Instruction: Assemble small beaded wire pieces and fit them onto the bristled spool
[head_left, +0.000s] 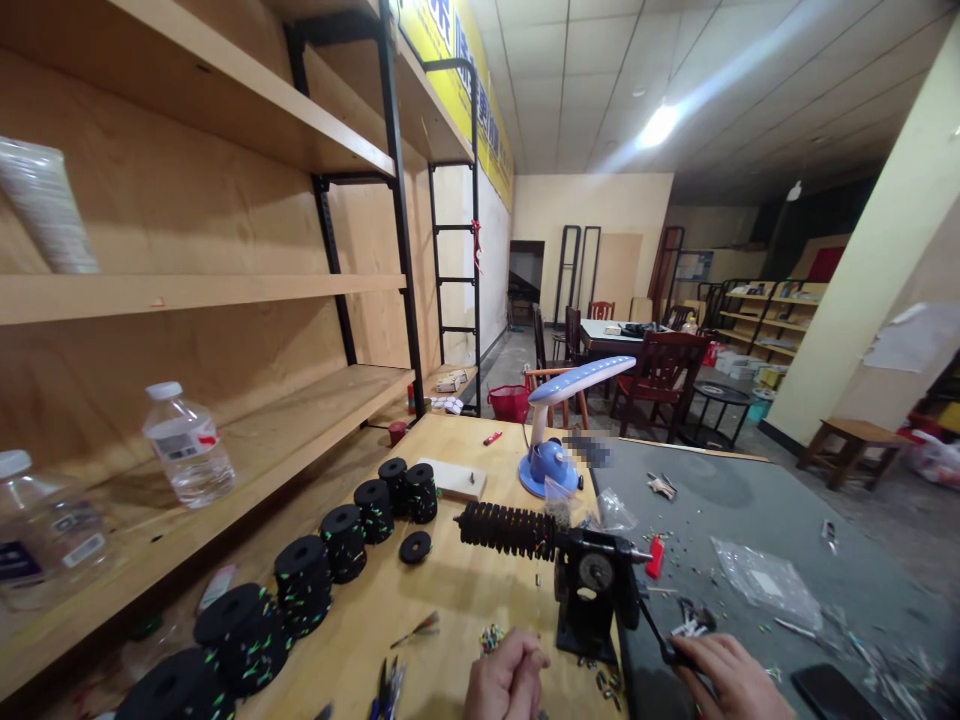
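Note:
A small black hand-crank winder (596,590) stands at the table's front edge. Its shaft carries a row of black foam discs (506,528). My right hand (724,672) is closed around the crank handle (677,655) on the winder's right side. My left hand (506,675) is curled with thumb and fingers together, below and left of the winder; whatever is in its fingers is hidden. Just beyond it lies a small pile of tiny coloured pieces (491,636). Pliers (386,690) lie to its left.
Stacks of black foam discs (304,585) line the table's left side, with one loose disc (415,546) beside them. A blue desk lamp (541,470) stands behind the winder. On the grey mat (697,500) are a red lighter (655,557), plastic bags and a dark phone (832,692).

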